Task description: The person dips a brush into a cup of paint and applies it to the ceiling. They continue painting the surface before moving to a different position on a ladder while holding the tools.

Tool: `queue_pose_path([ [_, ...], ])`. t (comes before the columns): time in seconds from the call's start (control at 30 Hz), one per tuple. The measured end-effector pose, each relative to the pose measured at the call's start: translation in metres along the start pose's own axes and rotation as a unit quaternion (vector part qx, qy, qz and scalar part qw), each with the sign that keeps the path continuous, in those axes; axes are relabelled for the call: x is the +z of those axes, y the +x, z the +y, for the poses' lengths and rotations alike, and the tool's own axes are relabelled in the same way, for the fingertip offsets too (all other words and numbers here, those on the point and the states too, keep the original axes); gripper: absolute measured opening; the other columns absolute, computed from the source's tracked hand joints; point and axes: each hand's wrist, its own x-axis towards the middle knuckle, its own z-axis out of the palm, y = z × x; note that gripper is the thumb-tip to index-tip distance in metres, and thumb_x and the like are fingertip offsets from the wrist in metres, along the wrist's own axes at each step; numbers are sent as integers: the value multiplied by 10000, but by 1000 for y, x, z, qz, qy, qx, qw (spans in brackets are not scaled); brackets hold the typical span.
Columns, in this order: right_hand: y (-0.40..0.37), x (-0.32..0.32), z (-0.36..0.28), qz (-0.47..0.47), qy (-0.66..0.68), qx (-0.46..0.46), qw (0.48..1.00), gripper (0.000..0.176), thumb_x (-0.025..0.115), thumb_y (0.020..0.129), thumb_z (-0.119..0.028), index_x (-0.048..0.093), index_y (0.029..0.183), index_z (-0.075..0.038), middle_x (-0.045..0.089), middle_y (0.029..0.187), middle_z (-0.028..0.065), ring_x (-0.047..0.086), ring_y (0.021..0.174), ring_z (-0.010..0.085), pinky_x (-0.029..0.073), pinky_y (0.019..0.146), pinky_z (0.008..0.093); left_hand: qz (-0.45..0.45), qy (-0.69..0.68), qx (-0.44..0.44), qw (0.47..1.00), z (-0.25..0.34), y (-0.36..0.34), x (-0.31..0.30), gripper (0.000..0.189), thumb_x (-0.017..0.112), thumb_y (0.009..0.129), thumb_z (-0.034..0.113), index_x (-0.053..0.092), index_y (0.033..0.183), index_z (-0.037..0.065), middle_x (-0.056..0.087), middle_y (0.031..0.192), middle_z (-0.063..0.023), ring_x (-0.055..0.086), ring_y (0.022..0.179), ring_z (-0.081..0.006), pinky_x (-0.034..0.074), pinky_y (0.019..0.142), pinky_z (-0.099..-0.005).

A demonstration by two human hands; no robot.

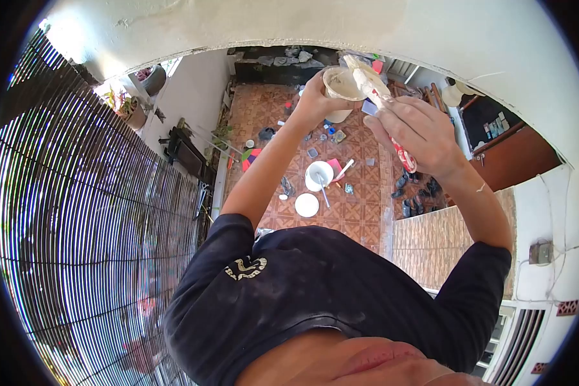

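Note:
My left hand (313,101) is wrapped round a small white tub (341,82) with whitish smears on its inner wall, raised high below the white overhead beam. In my right hand (424,132) is a paintbrush (403,156) with a red-and-white handle, its upper end thickly coated in white. My fingers are closed around it, and the coated end points up and left, right at the tub's right rim. Both arms are stretched out in front of me.
Far below, the tiled floor (357,212) holds a white bucket (318,175), a round white lid (307,205), shoes (415,204) and scattered small items. A slatted blind (96,212) hangs at left. The white beam (270,22) spans overhead. A potted plant (134,114) stands upper left.

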Motion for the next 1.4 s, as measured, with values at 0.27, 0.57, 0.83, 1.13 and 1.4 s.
queue_pose_path([
  [0.27,31,-18,58,-89,38,6,995,226,809,753,-139,638,867,-44,609,773,47,658,696,196,535,595,303,-20,-7,-6,1000,5,1,12,646,893,626,47,577,1188,4,696,1067,-77,666,982,-168,539,881,-327],
  [0.57,35,-28,30,46,-59,-18,997,181,757,811,-159,624,862,-47,592,753,36,644,684,210,533,613,319,-19,0,-8,1000,-3,7,10,690,906,608,72,566,1203,-3,689,1097,-98,664,994,-173,539,885,-337],
  [0.83,14,-13,55,-75,-5,-65,995,320,836,691,-115,644,926,-12,644,824,87,679,745,220,565,645,301,-15,-15,-3,1000,4,1,11,675,897,610,49,570,1198,0,691,1078,-92,666,986,-176,548,866,-333],
  [1.13,-5,-17,-3,-1,-27,-9,1000,292,860,707,-98,661,895,5,667,851,121,690,760,250,608,672,308,4,3,19,1000,-8,6,1,657,904,612,51,577,1179,-4,687,1088,-93,662,977,-167,543,874,-326],
  [1.4,-38,34,-27,37,-27,130,990,275,856,702,-71,678,903,-9,678,869,100,699,787,246,608,705,316,61,-28,44,997,-18,-9,7,639,902,620,41,573,1166,-7,687,1104,-105,659,1005,-173,534,902,-329],
])
